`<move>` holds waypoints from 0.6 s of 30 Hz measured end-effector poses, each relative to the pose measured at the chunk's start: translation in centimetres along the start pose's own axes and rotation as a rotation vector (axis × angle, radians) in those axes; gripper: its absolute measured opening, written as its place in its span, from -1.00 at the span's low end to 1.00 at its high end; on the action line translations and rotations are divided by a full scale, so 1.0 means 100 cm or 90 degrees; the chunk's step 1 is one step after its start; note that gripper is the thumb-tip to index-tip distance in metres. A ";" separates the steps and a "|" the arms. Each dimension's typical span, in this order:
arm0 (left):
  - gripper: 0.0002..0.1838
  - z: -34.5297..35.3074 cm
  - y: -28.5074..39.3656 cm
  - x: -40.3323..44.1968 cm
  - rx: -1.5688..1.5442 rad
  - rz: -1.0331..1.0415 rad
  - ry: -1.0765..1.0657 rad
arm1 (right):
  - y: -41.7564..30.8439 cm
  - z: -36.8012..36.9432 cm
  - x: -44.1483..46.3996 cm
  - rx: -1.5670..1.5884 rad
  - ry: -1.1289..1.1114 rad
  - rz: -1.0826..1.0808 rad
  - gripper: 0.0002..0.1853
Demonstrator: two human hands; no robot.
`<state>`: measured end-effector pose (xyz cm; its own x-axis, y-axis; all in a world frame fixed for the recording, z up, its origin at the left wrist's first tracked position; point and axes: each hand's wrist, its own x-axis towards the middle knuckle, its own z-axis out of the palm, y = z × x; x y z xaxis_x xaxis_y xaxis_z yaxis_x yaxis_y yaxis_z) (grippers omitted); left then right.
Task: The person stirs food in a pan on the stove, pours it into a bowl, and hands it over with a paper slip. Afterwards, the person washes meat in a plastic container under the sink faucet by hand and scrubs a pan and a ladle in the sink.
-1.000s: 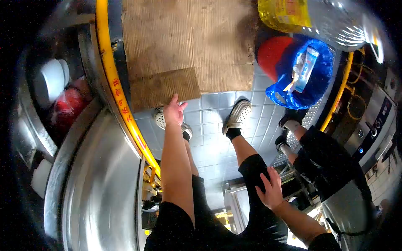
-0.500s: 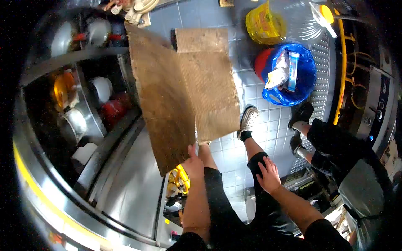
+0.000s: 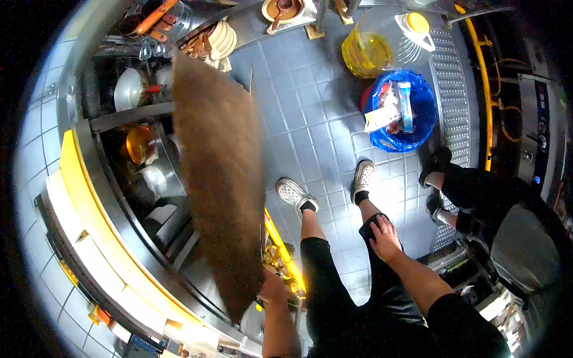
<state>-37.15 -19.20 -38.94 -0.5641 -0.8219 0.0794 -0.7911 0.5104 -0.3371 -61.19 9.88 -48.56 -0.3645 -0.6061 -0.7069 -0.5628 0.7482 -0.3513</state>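
A large brown sheet of cardboard (image 3: 221,173), worn and stained, is held up on the left, tilted in front of the shelves. My left hand (image 3: 274,287) grips its lower right edge; some fingers are hidden behind the sheet. On my right knee rests my right hand (image 3: 385,237), fingers laid out over the dark cloth and holding nothing. Both my feet, in light clogs (image 3: 296,194), stand on the grey tiled floor (image 3: 310,137).
A bin with a blue bag (image 3: 418,128) holds packaging. Behind it stands a big bottle of yellow liquid (image 3: 373,51). Another person's legs (image 3: 471,191) are close on my right. Pans (image 3: 130,89) fill the left shelves, and a yellow pipe (image 3: 486,89) runs along the right.
My left hand has drawn the cardboard left and toward me, and its unfolded panel has swung out of sight, baring the floor and my left clog. My right hand stays on the knee.
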 end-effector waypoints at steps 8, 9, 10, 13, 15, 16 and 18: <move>-0.25 0.058 0.108 0.021 -0.430 0.142 -0.288 | 0.008 -0.011 0.000 0.000 -0.053 0.014 -0.34; -0.22 0.096 0.141 0.016 -0.455 0.136 -0.303 | 0.009 -0.012 -0.001 0.003 -0.058 0.010 -0.34; -0.23 0.129 0.170 0.013 -0.455 0.207 -0.337 | 0.010 -0.012 -0.003 0.007 -0.064 0.006 -0.34; -0.32 0.193 0.239 0.019 -0.426 0.330 -0.376 | 0.016 -0.008 -0.002 -0.001 -0.066 0.005 -0.34; -0.39 0.200 0.264 0.029 -0.515 0.218 -0.434 | 0.020 -0.008 -0.004 0.016 -0.048 0.010 -0.35; -0.42 0.196 0.269 0.031 -0.556 0.162 -0.463 | 0.020 -0.009 -0.005 0.024 -0.049 0.016 -0.35; -0.44 0.179 0.264 0.027 -0.643 0.165 -0.463 | 0.018 -0.013 -0.004 0.017 -0.049 0.011 -0.36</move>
<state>-55.32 -12.43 -64.41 -0.7230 -0.4547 -0.5202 -0.6855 0.3779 0.6223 -63.05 11.04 -48.10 -0.3152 -0.5708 -0.7581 -0.5366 0.7661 -0.3537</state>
